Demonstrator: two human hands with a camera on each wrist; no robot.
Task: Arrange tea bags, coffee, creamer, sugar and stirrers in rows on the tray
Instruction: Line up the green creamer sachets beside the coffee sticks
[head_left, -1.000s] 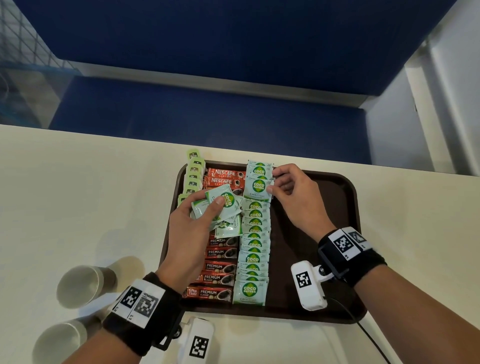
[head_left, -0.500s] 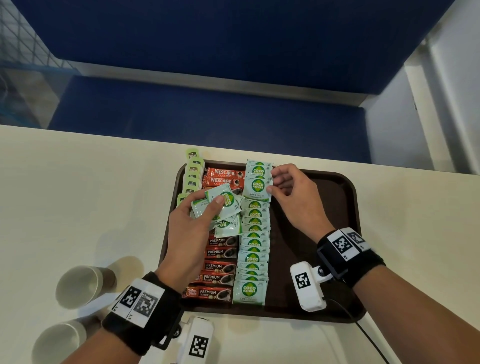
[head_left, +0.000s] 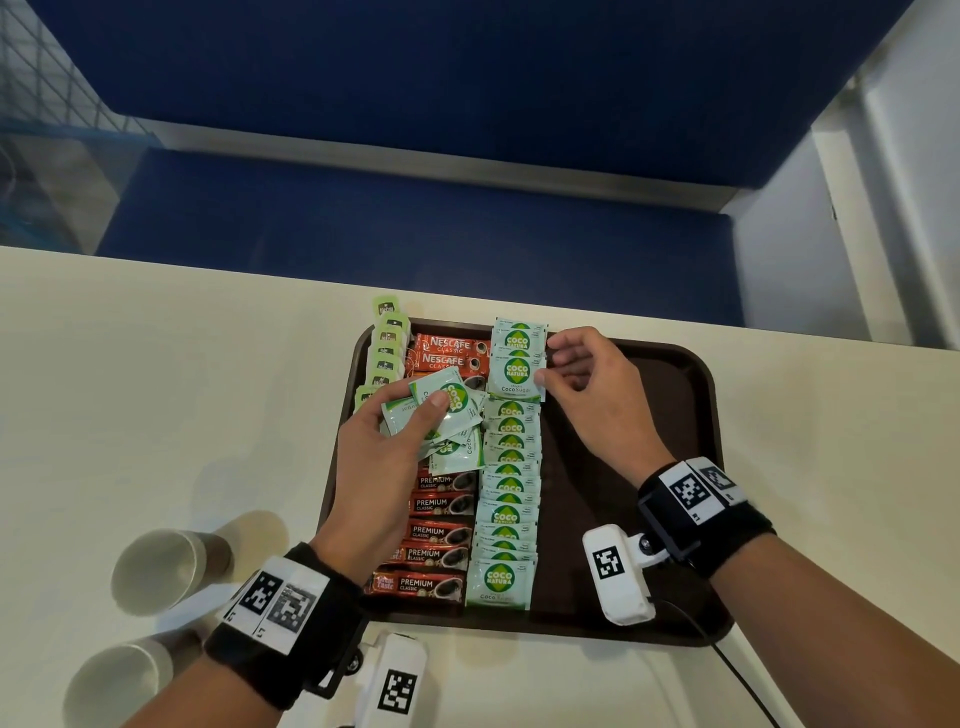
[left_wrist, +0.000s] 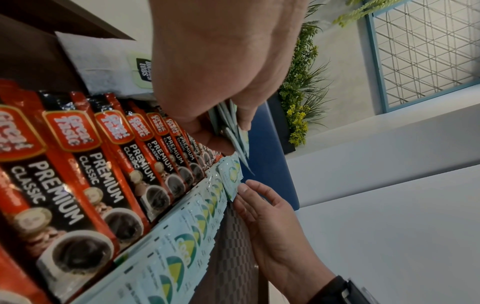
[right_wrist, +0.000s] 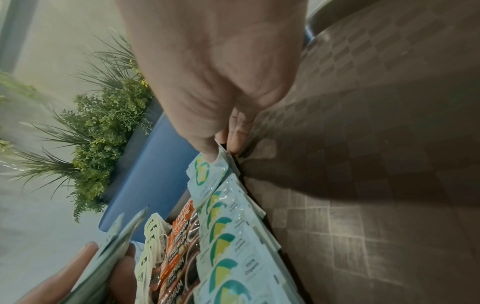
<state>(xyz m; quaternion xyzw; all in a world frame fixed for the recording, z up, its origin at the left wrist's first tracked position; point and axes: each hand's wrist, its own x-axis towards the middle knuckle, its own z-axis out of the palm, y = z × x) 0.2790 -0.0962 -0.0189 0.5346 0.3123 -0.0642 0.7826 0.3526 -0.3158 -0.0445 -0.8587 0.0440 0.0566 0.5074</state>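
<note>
A dark brown tray (head_left: 649, 415) lies on the cream table. On it run a column of green tea bags (head_left: 387, 358), a column of red coffee sachets (head_left: 439, 535) and a column of pale green sugar packets (head_left: 506, 488). My left hand (head_left: 415, 415) grips a fanned bundle of sugar packets (head_left: 447, 410) above the coffee column, thumb on top. My right hand (head_left: 545, 366) pinches the right edge of one sugar packet (head_left: 517, 371) near the far end of the sugar column, seen also as the pinched sugar packet (right_wrist: 207, 176) in the right wrist view.
Two paper cups (head_left: 161, 566) lie on their sides on the table at the near left. The right half of the tray is bare. A blue bench (head_left: 415, 244) runs beyond the table's far edge.
Almost nothing has moved. The right hand stays at the same sugar packet's edge and the left hand keeps its bundle in place.
</note>
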